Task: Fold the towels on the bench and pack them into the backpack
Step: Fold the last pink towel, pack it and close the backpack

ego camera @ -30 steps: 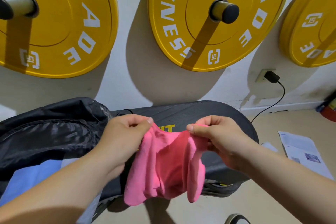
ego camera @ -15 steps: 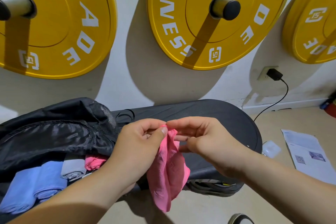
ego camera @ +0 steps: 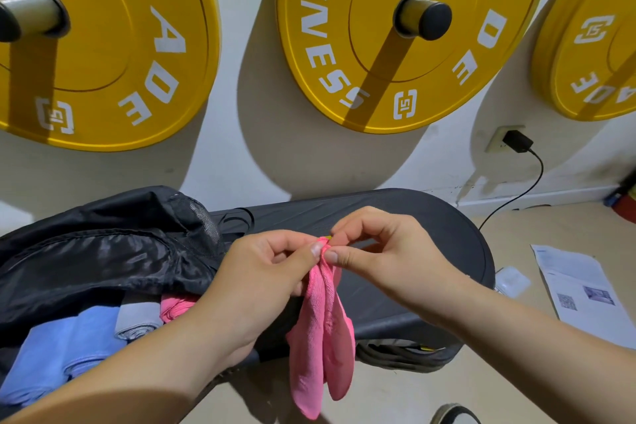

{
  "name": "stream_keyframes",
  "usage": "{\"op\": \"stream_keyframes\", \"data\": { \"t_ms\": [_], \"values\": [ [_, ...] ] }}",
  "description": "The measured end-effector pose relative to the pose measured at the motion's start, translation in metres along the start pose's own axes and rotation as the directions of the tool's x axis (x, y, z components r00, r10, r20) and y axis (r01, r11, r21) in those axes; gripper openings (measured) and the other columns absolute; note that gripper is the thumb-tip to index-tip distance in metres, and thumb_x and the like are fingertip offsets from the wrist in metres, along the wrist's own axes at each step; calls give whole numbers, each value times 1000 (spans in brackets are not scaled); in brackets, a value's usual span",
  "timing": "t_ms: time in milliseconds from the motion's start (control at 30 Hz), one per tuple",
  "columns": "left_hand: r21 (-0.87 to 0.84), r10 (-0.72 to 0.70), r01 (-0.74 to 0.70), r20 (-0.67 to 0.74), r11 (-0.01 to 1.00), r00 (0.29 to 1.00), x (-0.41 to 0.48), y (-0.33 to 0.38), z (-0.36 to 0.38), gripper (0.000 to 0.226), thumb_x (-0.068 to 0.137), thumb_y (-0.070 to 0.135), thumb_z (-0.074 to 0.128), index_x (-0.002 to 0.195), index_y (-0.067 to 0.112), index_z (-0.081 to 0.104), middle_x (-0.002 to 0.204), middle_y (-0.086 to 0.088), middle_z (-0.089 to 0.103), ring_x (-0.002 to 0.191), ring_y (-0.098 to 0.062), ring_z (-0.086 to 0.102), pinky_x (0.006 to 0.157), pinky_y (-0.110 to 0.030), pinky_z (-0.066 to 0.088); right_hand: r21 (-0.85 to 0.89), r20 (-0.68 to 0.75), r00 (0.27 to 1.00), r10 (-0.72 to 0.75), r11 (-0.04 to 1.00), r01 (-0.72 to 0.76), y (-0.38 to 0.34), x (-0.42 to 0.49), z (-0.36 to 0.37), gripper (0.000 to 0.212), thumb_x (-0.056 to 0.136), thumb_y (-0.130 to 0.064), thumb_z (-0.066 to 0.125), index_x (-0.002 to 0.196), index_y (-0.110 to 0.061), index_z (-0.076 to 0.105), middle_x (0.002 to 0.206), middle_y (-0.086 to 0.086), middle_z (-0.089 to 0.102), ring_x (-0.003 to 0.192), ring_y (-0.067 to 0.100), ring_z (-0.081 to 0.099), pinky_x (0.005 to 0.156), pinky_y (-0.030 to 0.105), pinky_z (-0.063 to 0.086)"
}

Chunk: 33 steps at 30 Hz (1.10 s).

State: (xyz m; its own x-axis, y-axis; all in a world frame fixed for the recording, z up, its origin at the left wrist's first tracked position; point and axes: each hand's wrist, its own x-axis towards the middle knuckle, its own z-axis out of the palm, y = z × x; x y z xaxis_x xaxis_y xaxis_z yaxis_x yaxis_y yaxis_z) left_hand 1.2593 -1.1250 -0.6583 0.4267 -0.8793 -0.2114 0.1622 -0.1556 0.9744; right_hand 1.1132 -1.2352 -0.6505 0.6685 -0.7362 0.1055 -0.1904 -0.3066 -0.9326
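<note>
L hand [ego camera: 261,282] & R hand [ego camera: 385,258] both pinch top edge of pink towel [ego camera: 323,337] hanging in front of bench [ego camera: 395,217], its folds bunched/unclear; backpack [ego camera: 103,251], cut off at left, holds blue, grey, pink rolls partly hidden.

Left hand [ego camera: 261,282] and right hand [ego camera: 389,258] pinch pink towel [ego camera: 323,337] top together; towel hangs over counter [ego camera: 430,217]; open black backpack [ego camera: 103,251] left, rolled towels inside.
</note>
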Motion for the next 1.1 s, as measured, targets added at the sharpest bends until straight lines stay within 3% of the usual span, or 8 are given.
{"op": "stream_keyframes", "data": {
  "t_ms": [100, 233, 500, 633, 733, 800, 933, 1100],
  "values": [
    [-4, 24, -24, 24, 1000, 999, -3, 1, 2, 15, 97, 11, 64, 97, 11, 79, 90, -18, 79, 79, -24, 74, 74, -32, 60, 100, 51, 998, 48, 994, -53, 1, -1, 0, 9, 82, -9, 83, 80, -10, 74, 85, 8, 77, 84, 27, 74, 87, 53, 59],
    [72, 88, -90, 29, 993, 996, -3, 5, 1, 14, 97, 13, 65, 97, 15, 79, 90, -9, 80, 83, -18, 74, 85, -37, 57, 201, 79, 996, 45, 978, -61, 2, -1, 0, 10, 88, -4, 76, 84, -5, 68, 83, 13, 76, 78, 24, 69, 86, 56, 55],
    [125, 151, -158, 64, 980, 987, -8, 11, 1, 13, 96, 13, 65, 97, 14, 78, 87, -7, 80, 83, -19, 76, 78, -29, 59, 299, 129, 990, 57, 950, -93, 1, -2, -3, 10, 92, 1, 70, 90, 2, 61, 80, 24, 69, 77, 32, 64, 83, 52, 51],
    [97, 176, -185, 96, 978, 980, -10, 12, 2, 7, 85, 17, 79, 92, 16, 77, 87, -8, 79, 85, -25, 75, 86, -40, 58, 244, 107, 993, 52, 967, -77, 0, -3, -1, 9, 92, -4, 72, 94, -3, 63, 82, 30, 66, 75, 29, 63, 80, 57, 53],
    [154, 216, -231, 106, 961, 971, -10, 14, -2, 14, 82, 6, 82, 87, 17, 75, 81, -3, 77, 77, -16, 71, 78, -33, 59, 184, 98, 995, 27, 982, -45, -1, -3, -1, 11, 90, -11, 76, 98, -9, 68, 77, 13, 68, 72, 22, 62, 74, 45, 53],
    [202, 238, -264, 144, 943, 960, -11, 19, -6, 18, 82, 3, 81, 86, 18, 75, 77, -2, 75, 70, -11, 68, 69, -27, 56, 116, 122, 992, -1, 993, -14, -4, -3, -4, 10, 89, -18, 78, 91, -10, 72, 79, 9, 74, 71, 21, 66, 73, 45, 56],
    [258, 246, -292, 196, 921, 949, -18, 28, -12, 19, 83, 5, 76, 88, 23, 74, 80, -12, 72, 65, -21, 60, 66, -39, 49, 9, 177, 982, -61, 998, 60, -9, -4, -9, 19, 85, -28, 81, 82, -10, 74, 80, 10, 76, 75, 11, 65, 75, 39, 55],
    [333, 345, -355, 90, 874, 934, -19, 34, -15, 24, 86, -1, 68, 81, 21, 73, 67, 6, 69, 60, -5, 56, 58, -20, 46, 25, 365, 929, -67, 998, 62, -8, -8, -9, 17, 86, -18, 81, 89, -7, 68, 85, 12, 73, 79, 16, 67, 81, 42, 57]
  ]
}}
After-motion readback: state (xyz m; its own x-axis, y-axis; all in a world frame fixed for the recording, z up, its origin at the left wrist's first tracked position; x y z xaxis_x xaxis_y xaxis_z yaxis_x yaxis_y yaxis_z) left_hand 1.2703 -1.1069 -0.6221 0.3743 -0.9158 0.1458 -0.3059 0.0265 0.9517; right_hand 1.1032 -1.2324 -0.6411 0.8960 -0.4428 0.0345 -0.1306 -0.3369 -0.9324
